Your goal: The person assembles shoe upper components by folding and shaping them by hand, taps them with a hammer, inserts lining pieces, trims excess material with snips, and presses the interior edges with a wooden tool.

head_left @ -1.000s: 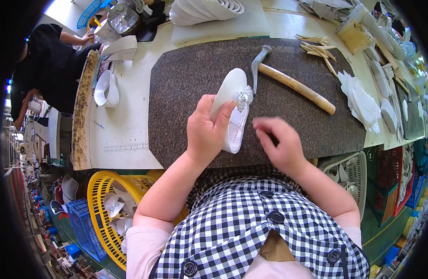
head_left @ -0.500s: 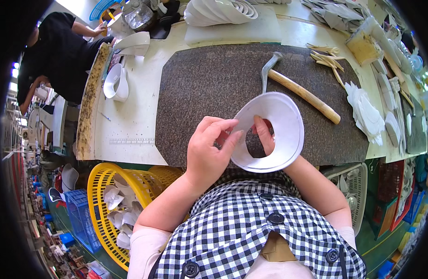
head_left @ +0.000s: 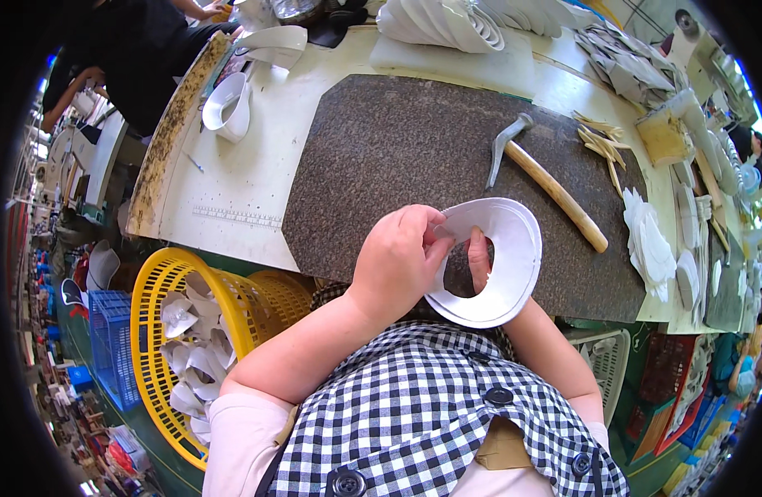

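Observation:
Just over the near edge of the dark speckled slab, I hold a white ring-shaped shoe upper with a large round opening. My left hand pinches its left rim between thumb and bent fingers. My right hand grips it from beneath, its thumb coming up through the opening; the other fingers are hidden behind the white piece. Beyond it, a hammer with a curved metal head and wooden handle lies on the slab.
Wooden strips and flat white pieces lie to the right. Nested white uppers rest at the back. Another white upper stands on the left. A yellow basket holds white pieces below the table. A person is at far left.
The view has tilted and shifted. My left fingers have closed in on the rim, and the shoe upper sits a little lower in the picture, still in both hands.

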`<state>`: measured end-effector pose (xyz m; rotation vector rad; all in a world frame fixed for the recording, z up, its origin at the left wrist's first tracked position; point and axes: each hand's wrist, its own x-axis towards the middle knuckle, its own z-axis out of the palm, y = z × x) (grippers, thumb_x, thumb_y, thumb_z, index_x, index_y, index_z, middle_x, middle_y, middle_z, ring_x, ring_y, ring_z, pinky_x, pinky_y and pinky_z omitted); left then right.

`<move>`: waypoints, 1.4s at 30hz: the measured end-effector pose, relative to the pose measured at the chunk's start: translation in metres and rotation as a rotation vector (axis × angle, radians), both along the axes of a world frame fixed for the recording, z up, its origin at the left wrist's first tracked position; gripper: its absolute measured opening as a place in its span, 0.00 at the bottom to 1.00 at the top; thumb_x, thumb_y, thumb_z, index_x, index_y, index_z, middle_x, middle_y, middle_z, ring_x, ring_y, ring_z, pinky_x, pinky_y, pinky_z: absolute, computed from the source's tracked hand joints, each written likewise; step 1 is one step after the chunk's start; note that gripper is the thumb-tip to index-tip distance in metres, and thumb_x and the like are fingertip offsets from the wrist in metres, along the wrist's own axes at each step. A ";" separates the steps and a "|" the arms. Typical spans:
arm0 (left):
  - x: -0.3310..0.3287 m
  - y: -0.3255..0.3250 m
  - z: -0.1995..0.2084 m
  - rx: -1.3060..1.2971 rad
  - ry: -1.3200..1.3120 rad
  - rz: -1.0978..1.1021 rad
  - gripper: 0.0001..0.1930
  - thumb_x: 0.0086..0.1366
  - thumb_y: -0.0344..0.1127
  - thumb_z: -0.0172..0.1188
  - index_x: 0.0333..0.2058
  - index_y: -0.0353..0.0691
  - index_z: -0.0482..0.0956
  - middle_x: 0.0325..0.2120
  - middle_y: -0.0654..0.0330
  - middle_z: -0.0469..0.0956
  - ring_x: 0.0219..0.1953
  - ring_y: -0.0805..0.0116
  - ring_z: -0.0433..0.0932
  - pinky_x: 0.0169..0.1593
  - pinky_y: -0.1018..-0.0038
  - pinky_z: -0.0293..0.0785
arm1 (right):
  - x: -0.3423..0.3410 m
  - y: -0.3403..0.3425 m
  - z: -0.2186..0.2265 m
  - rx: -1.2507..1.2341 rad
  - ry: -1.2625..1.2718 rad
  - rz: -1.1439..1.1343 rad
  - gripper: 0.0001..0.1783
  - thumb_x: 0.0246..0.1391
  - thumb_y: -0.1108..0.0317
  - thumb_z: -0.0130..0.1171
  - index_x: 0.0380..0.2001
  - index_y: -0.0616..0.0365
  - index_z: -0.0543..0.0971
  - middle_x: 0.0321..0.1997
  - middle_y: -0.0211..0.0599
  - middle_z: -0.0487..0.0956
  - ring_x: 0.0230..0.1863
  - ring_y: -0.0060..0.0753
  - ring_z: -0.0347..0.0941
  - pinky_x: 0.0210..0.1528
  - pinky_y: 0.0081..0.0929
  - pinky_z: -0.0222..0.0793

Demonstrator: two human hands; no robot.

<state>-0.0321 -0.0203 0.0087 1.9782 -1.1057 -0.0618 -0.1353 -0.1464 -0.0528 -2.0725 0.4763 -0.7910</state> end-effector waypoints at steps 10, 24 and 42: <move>0.010 -0.007 0.001 -0.073 0.053 0.024 0.06 0.49 0.29 0.67 0.24 0.38 0.78 0.24 0.60 0.75 0.24 0.68 0.77 0.28 0.75 0.72 | -0.002 -0.004 -0.004 -0.088 0.017 0.008 0.04 0.45 0.74 0.58 0.27 0.62 0.75 0.22 0.43 0.76 0.22 0.47 0.74 0.25 0.35 0.71; 0.012 -0.006 0.000 -0.026 -0.108 -0.102 0.07 0.51 0.29 0.63 0.25 0.38 0.72 0.25 0.59 0.72 0.30 0.59 0.73 0.35 0.68 0.71 | -0.006 -0.007 -0.009 -0.090 0.079 0.007 0.02 0.43 0.76 0.59 0.23 0.60 0.76 0.23 0.41 0.76 0.21 0.41 0.74 0.22 0.31 0.71; 0.008 -0.005 -0.003 -0.060 -0.033 -0.094 0.10 0.50 0.31 0.65 0.30 0.38 0.74 0.25 0.59 0.75 0.30 0.60 0.75 0.35 0.68 0.71 | 0.001 -0.009 -0.013 -0.030 0.019 0.095 0.04 0.47 0.73 0.60 0.28 0.61 0.78 0.26 0.41 0.79 0.25 0.42 0.77 0.27 0.31 0.73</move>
